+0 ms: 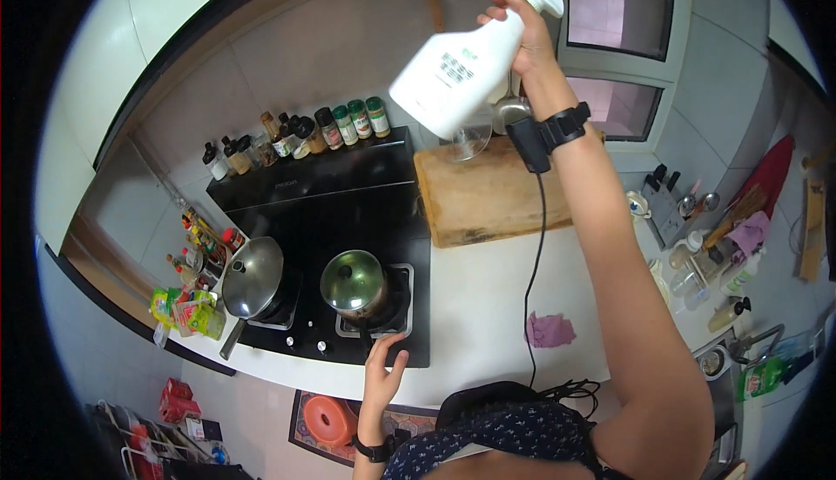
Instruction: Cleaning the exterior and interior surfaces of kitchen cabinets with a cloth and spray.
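Observation:
My right hand [528, 29] is raised over the back of the counter and grips a white spray bottle [457, 75] by its neck, just below the trigger head. The bottle bears writing and is tilted. My left hand [384, 370] is at the hob's front edge, by the black handle [365, 333] of a lidded saucepan [353, 282]; whether it touches the handle cannot be told. The saucepan stands on the right burner of the black gas hob [326, 232]. A lidded wok [253, 276] stands on the left burner.
Spice jars [345, 125] line the hob's back ledge. A wooden cutting board [496, 206] lies right of the hob, with a purple cloth [550, 330] nearer me. Sauce bottles [204, 245] and food packets [196, 313] crowd the left corner. A knife block [663, 209] stands right. A black cable [537, 258] hangs from my right wrist.

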### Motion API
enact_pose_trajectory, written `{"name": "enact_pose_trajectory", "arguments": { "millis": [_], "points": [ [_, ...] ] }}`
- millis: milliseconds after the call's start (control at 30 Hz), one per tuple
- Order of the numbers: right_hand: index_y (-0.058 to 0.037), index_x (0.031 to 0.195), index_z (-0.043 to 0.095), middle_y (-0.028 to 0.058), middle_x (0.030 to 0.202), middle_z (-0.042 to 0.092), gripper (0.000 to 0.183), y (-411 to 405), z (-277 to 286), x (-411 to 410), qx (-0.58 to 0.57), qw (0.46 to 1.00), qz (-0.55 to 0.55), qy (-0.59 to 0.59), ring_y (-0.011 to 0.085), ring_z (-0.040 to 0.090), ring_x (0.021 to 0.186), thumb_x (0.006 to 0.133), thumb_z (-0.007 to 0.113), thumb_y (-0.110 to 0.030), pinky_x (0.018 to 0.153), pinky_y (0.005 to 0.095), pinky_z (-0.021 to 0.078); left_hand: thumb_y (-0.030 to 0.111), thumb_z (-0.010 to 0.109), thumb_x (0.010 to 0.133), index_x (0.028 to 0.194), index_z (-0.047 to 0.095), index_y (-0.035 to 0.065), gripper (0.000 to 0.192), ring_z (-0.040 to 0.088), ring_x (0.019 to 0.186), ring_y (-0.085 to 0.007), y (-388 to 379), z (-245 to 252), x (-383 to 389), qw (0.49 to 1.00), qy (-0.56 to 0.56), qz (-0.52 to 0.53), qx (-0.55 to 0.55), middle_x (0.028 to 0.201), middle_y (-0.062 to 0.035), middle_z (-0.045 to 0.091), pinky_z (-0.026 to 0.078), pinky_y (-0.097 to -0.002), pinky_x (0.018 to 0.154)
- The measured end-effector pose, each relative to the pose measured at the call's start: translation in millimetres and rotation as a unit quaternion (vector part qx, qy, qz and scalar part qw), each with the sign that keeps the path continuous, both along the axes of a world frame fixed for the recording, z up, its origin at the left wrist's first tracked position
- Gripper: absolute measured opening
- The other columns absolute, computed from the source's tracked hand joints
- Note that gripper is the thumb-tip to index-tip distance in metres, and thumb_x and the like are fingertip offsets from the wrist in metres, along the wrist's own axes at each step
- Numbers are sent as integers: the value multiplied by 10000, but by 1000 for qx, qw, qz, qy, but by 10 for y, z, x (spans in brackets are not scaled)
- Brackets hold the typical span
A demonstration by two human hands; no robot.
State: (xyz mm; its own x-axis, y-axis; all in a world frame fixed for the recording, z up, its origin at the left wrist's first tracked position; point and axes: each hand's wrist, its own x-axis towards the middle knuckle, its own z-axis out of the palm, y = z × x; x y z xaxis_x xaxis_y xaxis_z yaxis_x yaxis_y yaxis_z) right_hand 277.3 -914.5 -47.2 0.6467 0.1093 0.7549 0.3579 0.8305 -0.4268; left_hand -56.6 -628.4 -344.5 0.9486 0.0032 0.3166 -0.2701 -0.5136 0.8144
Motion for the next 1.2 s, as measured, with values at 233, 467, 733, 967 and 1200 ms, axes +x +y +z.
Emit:
{"name": "enact_pose_trajectory", "arguments": {
  "millis": [233, 467, 733, 967, 1200],
  "points": [
    [-46, 1175, 486, 91, 1213, 507, 423, 31, -236, -360, -112, 993, 11, -43, 71, 538, 666, 760, 572, -40, 687, 272, 489, 77, 575, 822, 1054, 575, 10, 241, 563, 986, -284, -89, -23, -50, 999, 16, -32, -17, 1041, -138, 590, 426, -314, 862],
    [-79, 985, 549, 12, 854, 552, 233, 365, -540, -523, -91, 994, -16, 51, 70, 511, 609, 769, 631, -48, 663, 265, 465, 80, 575, 835, 1063, 586, 35, 233, 566, 981, -278, -159, 72, -279, 997, 11, -45, 69, 1043, -131, 593, 444, -323, 839],
    [-39, 1094, 530, 115, 1087, 568, 327, 817, -535, -726, -34, 994, 104, -9, 81, 499, 657, 777, 607, -44, 666, 268, 445, 104, 564, 841, 1055, 581, 26, 229, 559, 985, -279, -65, 45, -963, 993, 49, 49, 98, 1029, -134, 589, 433, -338, 858],
    [-75, 1019, 559, 69, 1018, 589, 264, 1458, -285, -820, -81, 995, 44, -46, 92, 516, 606, 787, 649, -163, 575, 259, 456, 97, 550, 826, 1029, 590, 18, 223, 572, 918, -302, 146, 87, -1222, 993, 62, 73, 64, 969, -154, 597, 455, -353, 793],
    [-85, 874, 578, 35, 796, 588, 176, 2166, -49, -446, -22, 999, 4, 43, 97, 511, 546, 803, 649, -229, 519, 269, 452, 95, 548, 826, 1024, 597, 28, 214, 575, 928, -298, 669, -42, -1050, 995, 12, 62, 76, 971, -150, 604, 459, -353, 814]
  ]
}}
